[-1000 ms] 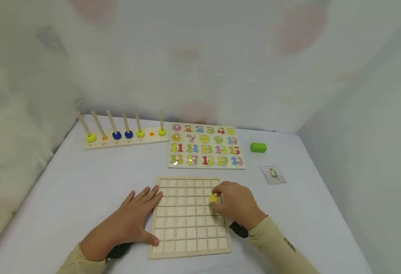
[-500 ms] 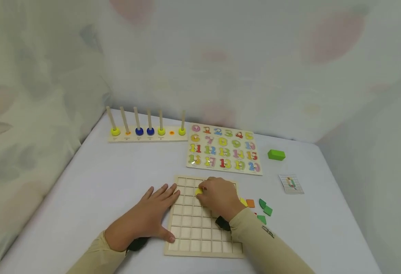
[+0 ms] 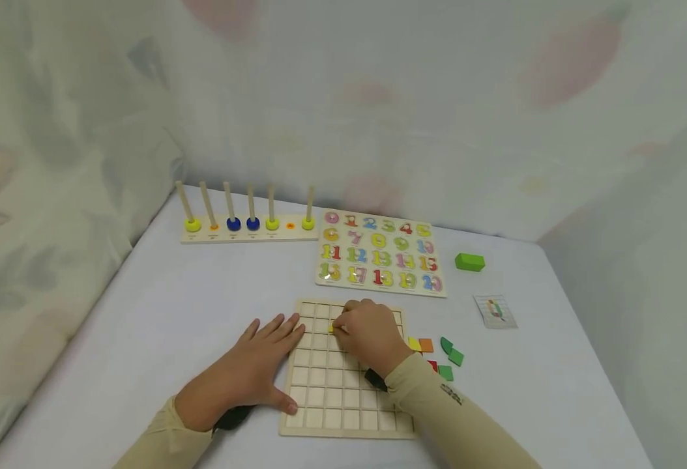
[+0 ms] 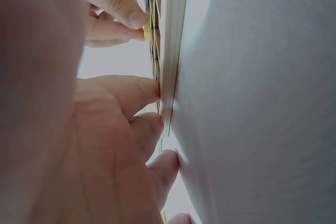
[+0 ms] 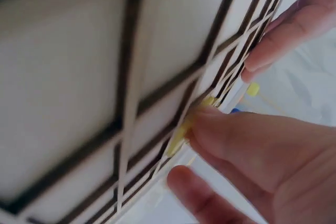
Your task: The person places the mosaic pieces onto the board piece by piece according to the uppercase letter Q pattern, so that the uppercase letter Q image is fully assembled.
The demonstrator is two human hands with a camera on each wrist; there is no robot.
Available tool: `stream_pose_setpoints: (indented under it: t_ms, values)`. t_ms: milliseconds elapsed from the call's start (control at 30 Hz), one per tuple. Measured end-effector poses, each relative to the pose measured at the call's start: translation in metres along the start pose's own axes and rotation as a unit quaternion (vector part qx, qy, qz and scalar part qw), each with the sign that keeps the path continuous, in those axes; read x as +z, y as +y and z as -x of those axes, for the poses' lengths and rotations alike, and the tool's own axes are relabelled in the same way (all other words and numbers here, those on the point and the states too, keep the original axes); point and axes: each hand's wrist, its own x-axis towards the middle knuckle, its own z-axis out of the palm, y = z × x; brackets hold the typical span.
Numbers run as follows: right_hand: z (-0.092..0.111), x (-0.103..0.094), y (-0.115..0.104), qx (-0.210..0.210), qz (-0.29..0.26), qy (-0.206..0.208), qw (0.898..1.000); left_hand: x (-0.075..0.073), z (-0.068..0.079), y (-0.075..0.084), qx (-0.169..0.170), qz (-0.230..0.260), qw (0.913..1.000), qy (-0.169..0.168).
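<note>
A wooden grid board (image 3: 317,396) with square cells lies on the white table in front of the person. The left hand (image 3: 244,371) has its fingers spread, thumb and fingertips resting along the board's left edge. Over the far part of the grid, the right hand (image 3: 373,335) pinches a small yellow tile (image 3: 332,328) between thumb and fingers. In the right wrist view the yellow tile (image 5: 181,136) is right at the cell ridges, partly covered by the thumb. The left wrist view shows this tile (image 4: 147,29) at the board's surface under the other hand's fingertips.
Right of the board lie several loose tiles, including an orange square (image 3: 426,345) and a green square (image 3: 446,372). A printed card (image 3: 495,311) and a green block (image 3: 469,262) are farther right. Behind stand a number puzzle (image 3: 380,253) and a peg counting stand (image 3: 249,236).
The right hand has carried the yellow tile left across the grid, uncovering loose tiles on the right. The head view has shifted. The left hand stays at the board's left edge.
</note>
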Motion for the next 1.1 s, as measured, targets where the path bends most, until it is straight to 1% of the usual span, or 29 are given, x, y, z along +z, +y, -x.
stream_pose_setpoints:
  t_ms: [100,167,300,400,500,600,667,733,833,867,933,1000,1067,1100]
  values:
    - [0.001,0.000,0.000,0.009,0.005,-0.010,1.000,0.002,-0.001,-0.002,-0.003,0.001,1.0000,-0.003]
    - [0.005,-0.002,0.004,0.018,0.000,-0.018,1.000,0.003,-0.005,-0.001,0.004,0.006,1.0000,-0.002]
    - [0.016,-0.008,0.008,0.036,-0.042,-0.029,0.998,0.008,-0.011,-0.001,0.017,0.015,0.9997,0.004]
    - [0.031,-0.011,0.011,0.060,-0.090,-0.028,0.994,0.012,-0.013,-0.003,0.021,0.017,0.9996,0.007]
    - [0.049,-0.016,0.016,0.081,-0.141,-0.028,0.986,0.015,-0.013,-0.008,0.012,0.020,0.9997,0.005]
    - [0.067,-0.021,0.024,0.105,-0.168,-0.031,0.980,0.016,-0.013,-0.014,0.001,0.024,0.9997,0.004]
    - [0.078,-0.022,0.031,0.120,-0.168,-0.024,0.978,0.017,-0.008,-0.017,-0.005,0.024,0.9997,0.005]
    - [0.089,-0.023,0.041,0.147,-0.163,-0.014,0.975,0.017,-0.005,-0.019,-0.005,0.030,0.9995,0.008]
    - [0.107,-0.026,0.061,0.208,-0.159,0.002,0.965,0.016,-0.004,-0.019,0.000,0.029,0.9995,0.011]
    - [0.112,-0.027,0.068,0.231,-0.157,0.003,0.960,0.015,-0.005,-0.018,0.003,0.028,0.9995,0.012]
    - [0.123,-0.029,0.081,0.277,-0.149,-0.004,0.949,0.015,-0.008,-0.017,0.006,0.027,0.9996,0.011]
    - [0.132,-0.030,0.091,0.309,-0.134,-0.016,0.941,0.014,-0.011,-0.015,0.009,0.023,0.9997,0.010]
    - [0.141,-0.030,0.098,0.327,-0.124,-0.028,0.936,0.014,-0.013,-0.013,0.012,0.023,0.9996,0.008]
    - [0.145,-0.029,0.099,0.330,-0.120,-0.033,0.936,0.014,-0.014,-0.012,0.012,0.022,0.9997,0.006]
